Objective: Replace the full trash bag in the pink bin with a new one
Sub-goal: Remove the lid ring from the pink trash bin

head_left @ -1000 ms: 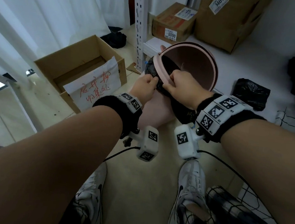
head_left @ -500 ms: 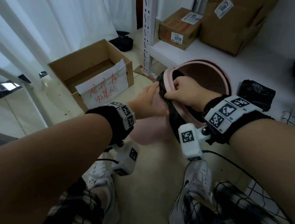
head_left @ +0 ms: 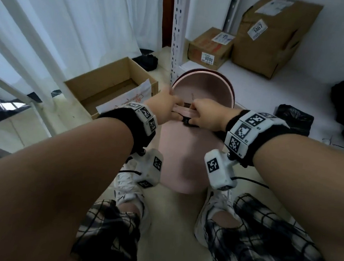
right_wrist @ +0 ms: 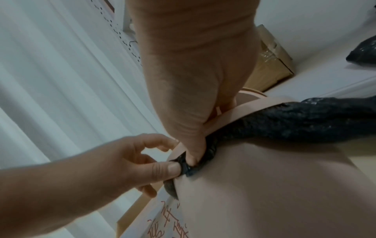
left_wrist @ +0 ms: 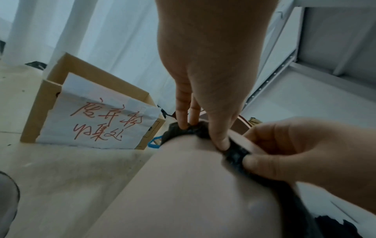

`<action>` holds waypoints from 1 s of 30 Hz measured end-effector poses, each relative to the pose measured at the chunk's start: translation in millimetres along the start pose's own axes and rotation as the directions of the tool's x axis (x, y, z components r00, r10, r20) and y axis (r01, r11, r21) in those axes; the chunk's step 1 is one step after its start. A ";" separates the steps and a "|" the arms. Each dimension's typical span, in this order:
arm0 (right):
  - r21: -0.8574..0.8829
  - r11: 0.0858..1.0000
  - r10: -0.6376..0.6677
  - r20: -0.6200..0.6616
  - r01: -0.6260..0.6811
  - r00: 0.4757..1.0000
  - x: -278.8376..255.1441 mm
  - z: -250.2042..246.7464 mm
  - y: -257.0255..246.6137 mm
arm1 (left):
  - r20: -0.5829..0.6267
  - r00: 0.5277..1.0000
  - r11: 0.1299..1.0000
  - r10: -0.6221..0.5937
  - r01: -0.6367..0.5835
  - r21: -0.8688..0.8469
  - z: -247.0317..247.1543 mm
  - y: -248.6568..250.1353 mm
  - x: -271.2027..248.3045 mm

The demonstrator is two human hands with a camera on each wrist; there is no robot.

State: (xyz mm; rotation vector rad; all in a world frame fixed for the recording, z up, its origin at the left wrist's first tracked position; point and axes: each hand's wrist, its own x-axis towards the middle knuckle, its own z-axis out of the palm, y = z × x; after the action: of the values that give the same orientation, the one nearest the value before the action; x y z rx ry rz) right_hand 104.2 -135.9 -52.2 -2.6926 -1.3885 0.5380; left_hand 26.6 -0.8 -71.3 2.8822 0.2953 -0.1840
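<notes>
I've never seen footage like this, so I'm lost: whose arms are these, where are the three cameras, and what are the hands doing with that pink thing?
No machine here: a person wears one camera on the head and one on each wrist. The head view looks down at both arms. The left hand and right hand work at the near rim of the pink bin, which stands on the floor between the person's shoes. Each wrist view looks along its own hand: both pinch the edge of a black bag stretched over the rim. Nearby are an open box with a handwritten sheet and another black bag on a low white shelf.
</notes>
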 end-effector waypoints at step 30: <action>0.179 0.984 -0.021 -0.017 0.023 1.000 -12.5 12.2 -7.1 | 0.174 0.985 0.990 -0.011 0.035 -0.134 0.9 2.5 -7.1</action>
State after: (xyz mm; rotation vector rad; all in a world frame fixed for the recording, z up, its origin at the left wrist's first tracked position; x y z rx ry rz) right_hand 88.0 -143.0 -58.7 -2.5314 -1.2965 0.6077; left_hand 20.2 -4.7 -70.6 2.7061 0.2966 -0.3993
